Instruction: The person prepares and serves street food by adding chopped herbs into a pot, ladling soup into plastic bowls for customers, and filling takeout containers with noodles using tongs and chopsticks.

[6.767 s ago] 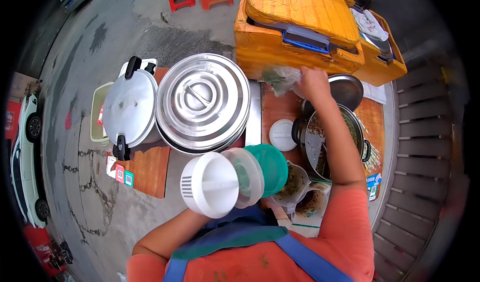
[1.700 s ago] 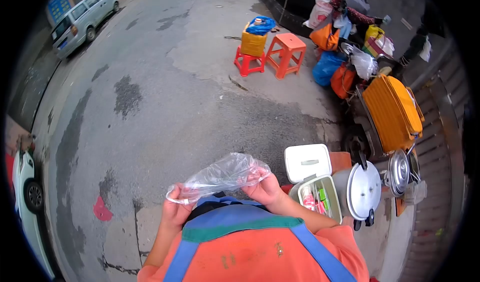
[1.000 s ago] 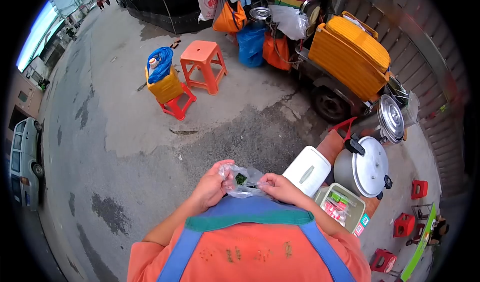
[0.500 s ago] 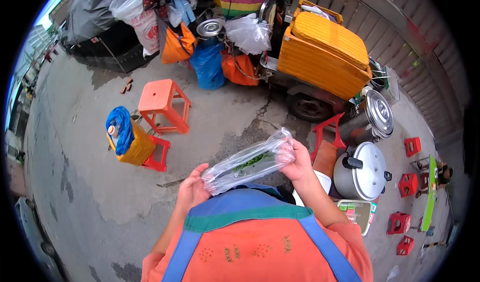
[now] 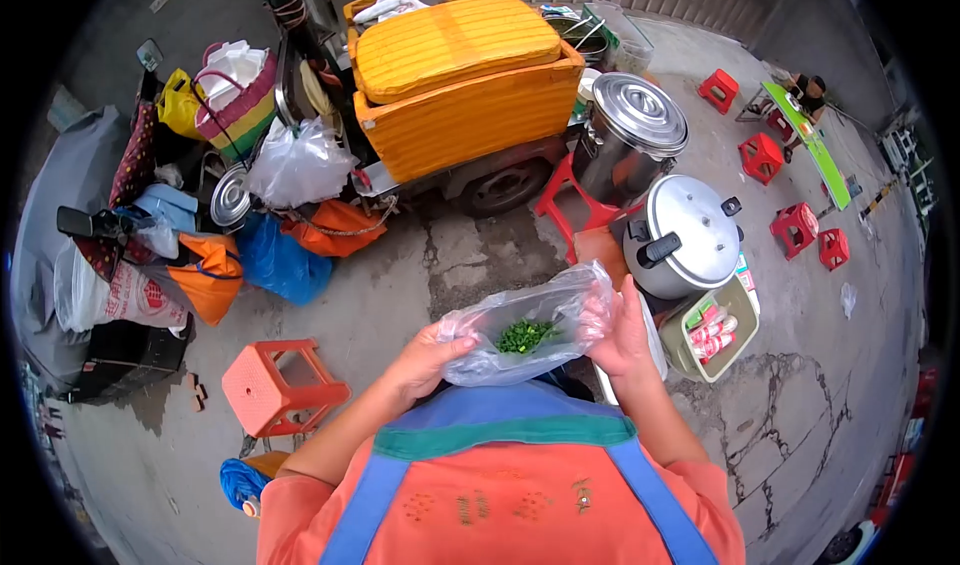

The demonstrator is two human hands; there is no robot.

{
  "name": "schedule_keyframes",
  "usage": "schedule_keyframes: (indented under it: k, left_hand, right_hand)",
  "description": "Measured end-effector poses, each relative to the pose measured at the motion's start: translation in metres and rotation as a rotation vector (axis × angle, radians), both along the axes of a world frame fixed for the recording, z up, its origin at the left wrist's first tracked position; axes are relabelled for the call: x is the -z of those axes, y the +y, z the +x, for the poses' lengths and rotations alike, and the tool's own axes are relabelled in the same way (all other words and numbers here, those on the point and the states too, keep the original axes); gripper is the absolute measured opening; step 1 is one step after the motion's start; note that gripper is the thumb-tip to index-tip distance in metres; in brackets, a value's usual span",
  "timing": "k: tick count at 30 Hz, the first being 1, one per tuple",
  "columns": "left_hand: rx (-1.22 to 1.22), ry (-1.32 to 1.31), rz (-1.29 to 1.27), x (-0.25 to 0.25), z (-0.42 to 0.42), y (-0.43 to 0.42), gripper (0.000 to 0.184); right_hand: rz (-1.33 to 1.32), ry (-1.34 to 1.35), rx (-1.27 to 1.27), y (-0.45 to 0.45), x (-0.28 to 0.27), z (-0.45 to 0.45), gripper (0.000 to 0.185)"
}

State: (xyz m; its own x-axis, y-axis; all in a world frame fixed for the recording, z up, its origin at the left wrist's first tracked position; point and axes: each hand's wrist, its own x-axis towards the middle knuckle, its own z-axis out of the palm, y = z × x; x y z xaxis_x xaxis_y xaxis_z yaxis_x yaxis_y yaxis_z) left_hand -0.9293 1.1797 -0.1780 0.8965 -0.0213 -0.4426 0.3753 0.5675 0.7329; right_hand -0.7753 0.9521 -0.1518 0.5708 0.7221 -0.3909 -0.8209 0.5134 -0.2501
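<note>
A clear plastic bag (image 5: pixel 470 367) hangs between my two hands in front of my apron, its mouth spread wide. Chopped green onions (image 5: pixel 524 336) lie at the bottom of it. My left hand (image 5: pixel 428 357) grips the left side of the bag, thumb on top. On the right side, my right hand (image 5: pixel 622 330) holds the bag's edge bunched at the fingers. Just right of that hand stands a silver pressure cooker (image 5: pixel 690 230) with black handles. Below the cooker is a pale green bin (image 5: pixel 735 350) holding red and white packages.
An orange insulated box (image 5: pixel 470 115) sits on a cart ahead. Beside it a tall steel pot (image 5: pixel 635 130) stands near a red stool (image 5: pixel 570 205). An orange stool (image 5: pixel 285 390) is on the left. Bags hang at upper left. A person (image 5: pixel 808 95) is by a green table (image 5: pixel 812 150).
My view has turned to the right. The bag's mouth is wider, and more of the chopped greens shows. Both hands still hold the bag.
</note>
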Motion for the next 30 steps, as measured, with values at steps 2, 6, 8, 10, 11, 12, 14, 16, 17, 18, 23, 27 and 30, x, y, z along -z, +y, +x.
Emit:
schedule_keyframes:
  k: [2, 6, 8, 10, 11, 12, 14, 16, 17, 18, 23, 27, 30]
  left_hand:
    - [-0.058, -0.058, -0.144, -0.004, 0.047, 0.009, 0.040]
    - [0.014, -0.312, -0.428, -0.002, 0.133, 0.034, 0.060]
    - [0.011, -0.321, -0.536, 0.001, 0.168, 0.047, 0.059]
    - [-0.060, -0.379, -0.535, -0.003, 0.196, 0.058, 0.059]
    - [-0.129, -0.447, -0.533, -0.003, 0.211, 0.064, 0.059]
    - [-0.137, -0.441, -0.537, -0.001, 0.220, 0.072, 0.059]
    - [-0.145, -0.312, -0.591, 0.002, 0.243, 0.093, 0.061]
    - [-0.128, -0.287, -0.592, 0.007, 0.277, 0.108, 0.059]
    - [-0.121, -0.249, -0.596, 0.010, 0.290, 0.113, 0.058]
    - [-0.102, -0.215, -0.599, 0.015, 0.303, 0.119, 0.056]
    - [0.211, 0.053, -0.599, 0.015, 0.376, 0.170, 0.041]
    - [0.301, 0.101, -0.495, 0.002, 0.410, 0.194, 0.037]
    - [0.262, 0.181, -0.643, 0.011, 0.448, 0.208, 0.031]
  right_hand:
    - [-0.109, -0.023, 0.077, 0.004, 0.004, 0.028, 0.020]
    - [0.032, 0.003, 0.045, 0.042, 0.021, 0.100, 0.012]
    - [-0.015, 0.038, 0.061, 0.075, -0.002, 0.127, 0.010]
    - [-0.085, 0.045, 0.041, 0.101, -0.020, 0.153, 0.013]
    - [-0.032, 0.034, 0.019, 0.110, -0.014, 0.164, 0.014]
    - [0.020, 0.022, -0.003, 0.120, -0.010, 0.175, 0.015]
    - [0.076, -0.008, -0.013, 0.141, -0.010, 0.192, 0.014]
    - [0.138, -0.035, -0.009, 0.163, -0.006, 0.212, 0.015]
    - [0.170, 0.004, -0.001, 0.176, -0.003, 0.218, 0.016]
    - [0.099, 0.071, 0.041, 0.193, -0.013, 0.222, 0.016]
    - [0.184, -0.086, 0.139, 0.233, 0.000, 0.256, 0.013]
    - [-0.087, -0.098, 0.409, 0.246, -0.032, 0.274, 0.013]
    - [0.130, -0.070, 0.340, 0.222, 0.029, 0.296, 0.015]
